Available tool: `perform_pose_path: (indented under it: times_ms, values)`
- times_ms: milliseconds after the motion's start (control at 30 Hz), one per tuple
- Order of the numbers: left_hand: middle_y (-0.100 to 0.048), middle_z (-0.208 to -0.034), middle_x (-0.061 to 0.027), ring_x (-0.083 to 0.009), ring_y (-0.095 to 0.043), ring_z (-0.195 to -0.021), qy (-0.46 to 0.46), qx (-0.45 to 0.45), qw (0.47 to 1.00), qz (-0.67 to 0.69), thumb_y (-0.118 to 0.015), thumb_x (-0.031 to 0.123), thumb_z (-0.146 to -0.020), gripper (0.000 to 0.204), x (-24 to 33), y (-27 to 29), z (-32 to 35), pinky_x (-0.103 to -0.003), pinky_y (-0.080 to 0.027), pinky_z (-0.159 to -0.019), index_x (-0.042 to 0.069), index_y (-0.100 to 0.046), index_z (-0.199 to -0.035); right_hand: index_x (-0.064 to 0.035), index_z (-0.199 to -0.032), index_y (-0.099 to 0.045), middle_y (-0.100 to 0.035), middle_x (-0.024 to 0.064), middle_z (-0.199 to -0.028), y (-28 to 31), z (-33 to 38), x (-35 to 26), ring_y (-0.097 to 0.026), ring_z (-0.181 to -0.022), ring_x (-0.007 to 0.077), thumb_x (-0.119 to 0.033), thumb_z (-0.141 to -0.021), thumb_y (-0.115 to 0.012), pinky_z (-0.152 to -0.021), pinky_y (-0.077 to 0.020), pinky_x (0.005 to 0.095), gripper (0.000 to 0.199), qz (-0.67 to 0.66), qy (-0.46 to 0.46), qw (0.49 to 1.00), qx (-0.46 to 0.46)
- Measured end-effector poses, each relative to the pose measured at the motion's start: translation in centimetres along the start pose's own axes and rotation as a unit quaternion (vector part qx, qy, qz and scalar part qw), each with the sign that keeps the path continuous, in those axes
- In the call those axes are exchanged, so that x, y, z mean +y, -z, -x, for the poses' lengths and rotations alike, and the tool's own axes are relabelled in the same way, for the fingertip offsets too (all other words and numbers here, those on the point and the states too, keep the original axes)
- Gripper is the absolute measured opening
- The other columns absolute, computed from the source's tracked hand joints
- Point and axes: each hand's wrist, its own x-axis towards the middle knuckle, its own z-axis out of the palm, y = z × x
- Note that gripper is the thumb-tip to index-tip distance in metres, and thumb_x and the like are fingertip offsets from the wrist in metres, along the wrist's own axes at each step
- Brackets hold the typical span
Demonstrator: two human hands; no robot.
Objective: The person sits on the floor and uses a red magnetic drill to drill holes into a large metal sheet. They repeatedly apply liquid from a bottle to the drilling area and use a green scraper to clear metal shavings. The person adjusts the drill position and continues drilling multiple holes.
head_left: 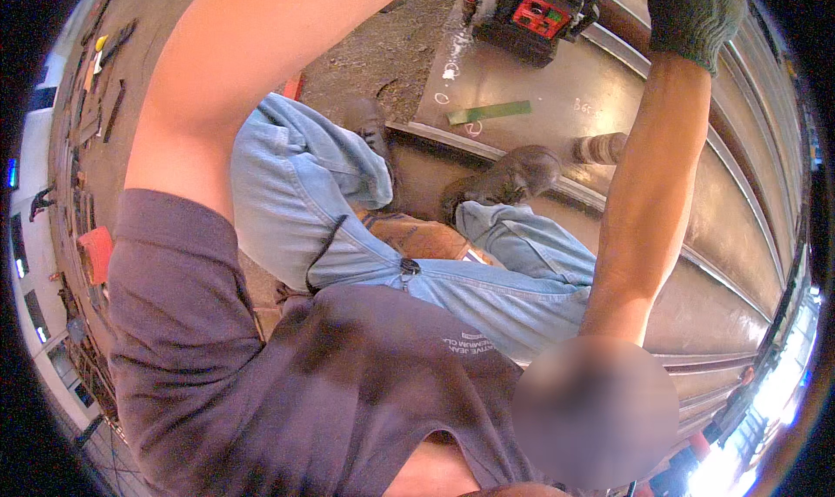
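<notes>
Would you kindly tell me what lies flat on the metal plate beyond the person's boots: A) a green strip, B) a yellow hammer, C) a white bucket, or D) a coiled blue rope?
A: a flat green strip lies on the brown metal plate, just past the boots, near the red and black machine.

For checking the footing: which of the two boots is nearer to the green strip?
The right boot, just below the green strip; the left boot stands farther off.

Lying flat on the brown steel plate, a green strip; nearby, a rusty cylinder and an orange block far left.
</notes>
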Motion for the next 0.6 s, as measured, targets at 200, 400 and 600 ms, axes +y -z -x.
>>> perform_pose_path:
  times_ms: [200,400,600]
  values:
    - [-0.069,-0.117,-0.0228,-0.0333,-0.066,-0.112,0.106,0.086,0.988,0.071,-0.036,0.048,-0.105,0.059,-7.7,-0.2,0.6,-0.041,-0.045,-0.104,0.000,-0.061,-0.129,-0.0003,-0.104,-0.067,-0.061,0.0047,-0.076,-0.4,0.4,-1.9,-0.056,-0.060,0.0135,-0.039,-0.102,-0.055,-0.057,-0.0456,0.0276,0.041,0.173,0.120,0.977,-0.022]
    - [-0.072,-0.108,-0.0241,-0.0418,-0.069,-0.102,0.389,-0.224,0.869,-0.209,-0.055,0.055,-0.088,0.056,-21.9,-2.0,13.6,-0.049,-0.053,-0.088,0.009,-0.073,-0.114,-0.0091,-0.111,-0.074,-0.075,0.0095,-0.095,6.2,-2.0,1.5,-0.072,-0.089,0.0235,-0.034,-0.102,-0.055,-0.082,-0.0548,0.0378,0.032,0.188,0.027,0.979,-0.077]
    - [-0.072,-0.111,-0.0208,-0.0388,-0.070,-0.104,0.462,-0.110,0.859,-0.192,-0.056,0.062,-0.087,0.062,-25.7,-7.6,18.2,-0.050,-0.054,-0.090,0.007,-0.074,-0.109,-0.0026,-0.110,-0.068,-0.066,0.0080,-0.083,-2.8,-0.6,-0.6,-0.066,-0.074,0.0215,-0.031,-0.100,-0.055,-0.070,-0.0539,0.0351,0.032,0.198,0.200,0.939,-0.199]
